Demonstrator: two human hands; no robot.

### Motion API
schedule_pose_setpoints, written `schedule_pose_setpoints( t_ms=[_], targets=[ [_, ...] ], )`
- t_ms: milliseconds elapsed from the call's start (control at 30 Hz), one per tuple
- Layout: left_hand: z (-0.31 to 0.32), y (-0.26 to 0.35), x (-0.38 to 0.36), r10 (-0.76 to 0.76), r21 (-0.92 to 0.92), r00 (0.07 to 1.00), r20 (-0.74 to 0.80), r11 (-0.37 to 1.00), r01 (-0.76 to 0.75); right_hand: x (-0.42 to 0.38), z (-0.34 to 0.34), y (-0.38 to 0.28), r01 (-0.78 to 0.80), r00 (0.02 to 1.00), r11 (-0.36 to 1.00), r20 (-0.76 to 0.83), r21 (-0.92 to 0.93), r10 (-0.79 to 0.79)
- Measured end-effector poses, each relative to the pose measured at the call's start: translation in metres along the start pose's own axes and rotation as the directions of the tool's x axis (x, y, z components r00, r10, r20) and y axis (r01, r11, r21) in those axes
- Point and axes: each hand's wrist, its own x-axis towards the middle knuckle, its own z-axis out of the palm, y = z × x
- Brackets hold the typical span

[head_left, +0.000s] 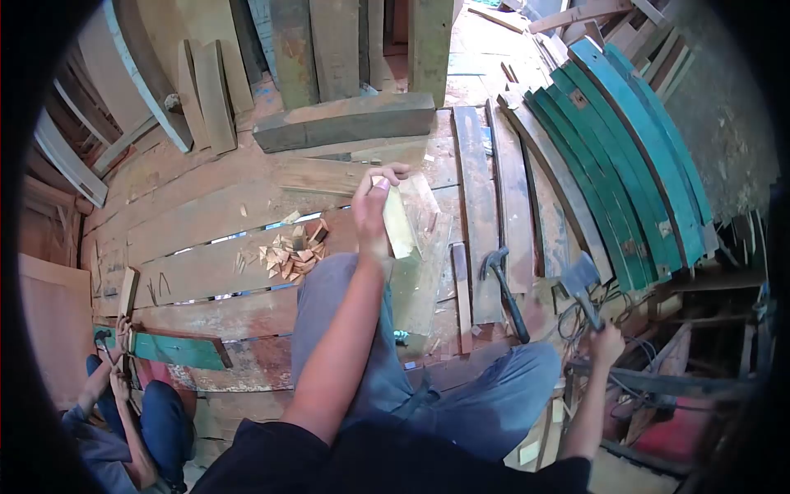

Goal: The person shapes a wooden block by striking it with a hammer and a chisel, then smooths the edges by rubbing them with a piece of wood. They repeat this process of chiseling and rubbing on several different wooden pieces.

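Note:
My left hand (372,212) is closed around the upper part of a pale wooden block (400,224), which stands tilted on the boards in front of my knees. Out to the right, my right hand (607,346) grips the handle of a hatchet (581,278), its broad grey head raised and slightly blurred. Left of the block lies a heap of small wooden wedges (295,250). A claw hammer (504,290) rests between my two hands, on the planks near my right knee.
Long planks (475,206) and green-painted boards (605,165) lie to the right. A thick beam (346,120) sits ahead, with upright boards behind it. At lower left, another person (132,403) holds a hammer beside a green board (177,347). Cables (576,317) lie near the hatchet.

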Motion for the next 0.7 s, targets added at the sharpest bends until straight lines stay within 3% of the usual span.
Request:
schedule_pose_setpoints(
  t_ms=[67,100,167,233,267,333,367,400,433,467,500,567,600,633,700],
  targets=[
    [0.0,0.001,0.006,-0.017,-0.002,0.999,-0.041,1.0,0.017,-0.04,0.006,0.004,-0.128,0.971,0.945,-0.157,0.301,0.181],
    [0.001,0.003,0.009,-0.032,-0.007,0.998,-0.052,0.999,0.032,-0.042,0.0,0.006,-0.137,0.966,0.865,-0.126,0.482,0.224],
    [0.001,0.004,0.014,-0.07,-0.015,0.995,-0.067,0.997,0.069,-0.05,-0.026,0.02,-0.162,0.955,0.606,-0.032,0.779,0.296],
    [-0.001,-0.008,0.017,-0.054,0.005,0.998,-0.017,0.999,0.054,-0.036,-0.075,0.016,-0.099,0.925,0.208,0.013,0.973,0.379],
    [-0.004,-0.015,0.015,-0.072,0.0,0.997,0.026,0.997,0.072,-0.026,-0.115,0.0,-0.072,0.89,-0.034,0.08,0.997,0.45],
    [0.001,-0.017,0.01,-0.082,0.037,0.996,0.045,0.996,0.08,0.006,-0.173,0.023,0.137,0.947,-0.233,-0.058,0.963,0.317],
    [0.001,-0.014,0.008,-0.106,0.042,0.992,0.068,0.994,0.104,0.024,-0.21,0.023,0.231,0.953,-0.458,-0.103,0.859,0.287],
    [0.002,-0.013,0.008,-0.124,0.043,0.988,0.094,0.992,0.12,0.048,-0.241,0.044,0.335,0.942,-0.447,-0.297,0.829,0.156],
    [0.001,-0.014,0.009,-0.136,0.039,0.984,0.117,0.99,0.132,0.062,-0.281,0.036,0.498,0.866,-0.382,-0.421,0.778,0.27],
    [0.002,-0.017,0.009,-0.131,0.017,0.988,0.088,0.991,0.13,0.081,-0.31,0.066,0.541,0.84,-0.438,-0.492,0.718,0.23],
    [0.004,-0.015,0.007,-0.13,0.023,0.986,0.106,0.991,0.128,0.091,-0.349,0.047,0.69,0.719,-0.349,-0.658,0.634,0.224],
    [0.006,-0.007,0.001,-0.131,0.037,0.983,0.128,0.991,0.128,0.11,-0.427,0.01,0.914,0.383,-0.214,-0.905,0.343,0.183],
    [0.003,-0.008,-0.001,-0.134,0.066,0.977,0.163,0.99,0.125,0.113,-0.454,-0.008,0.976,0.206,-0.094,-0.97,0.195,0.126],
    [-0.001,-0.008,-0.004,-0.096,0.058,0.979,0.18,0.995,0.087,0.121,-0.489,0.016,0.969,0.131,-0.228,-0.98,0.094,0.153],
    [-0.007,-0.006,-0.013,-0.025,0.047,0.976,0.217,0.999,0.015,0.129,-0.523,-0.012,0.979,0.031,-0.202,-0.979,-0.01,0.2]
  ],
)
